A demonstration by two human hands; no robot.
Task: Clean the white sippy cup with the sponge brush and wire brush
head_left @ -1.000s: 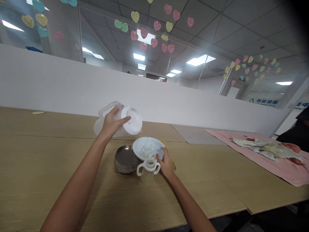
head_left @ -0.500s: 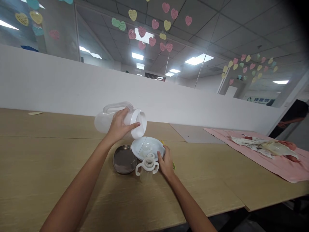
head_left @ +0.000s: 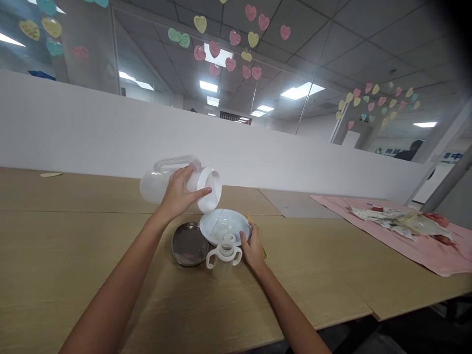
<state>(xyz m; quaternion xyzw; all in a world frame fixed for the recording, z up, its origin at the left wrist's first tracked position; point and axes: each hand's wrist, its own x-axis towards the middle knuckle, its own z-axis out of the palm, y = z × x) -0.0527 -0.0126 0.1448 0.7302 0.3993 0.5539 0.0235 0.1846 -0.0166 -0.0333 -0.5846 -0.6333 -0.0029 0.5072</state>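
Observation:
My left hand (head_left: 180,191) is wrapped round a translucent plastic pitcher (head_left: 152,188) with a white collar, tipped on its side so its mouth points right. Its mouth hangs just above a white bowl (head_left: 236,221), and a thin clear stream runs down into the bowl. Something clear and rounded lies in the bowl, too unclear to name. My right hand (head_left: 254,248) grips the bowl's right rim. In front of the bowl stands a clear baby bottle (head_left: 222,268) with a white two-handled collar and an open top. A shallow metal dish (head_left: 190,244) sits left of the bottle.
A yellow-green object (head_left: 265,253) shows partly behind the bowl and my right hand. At the right, a pink cloth (head_left: 416,253) bears a doll-like figure (head_left: 416,227) in pale clothing. A low white wall (head_left: 92,132) with glass above bounds the wooden table (head_left: 317,275) at the back.
The view has shifted slightly; hands, pitcher and bowl hold nearly the same places. The person at the far right edge is gone from there, and a head shows behind the glass.

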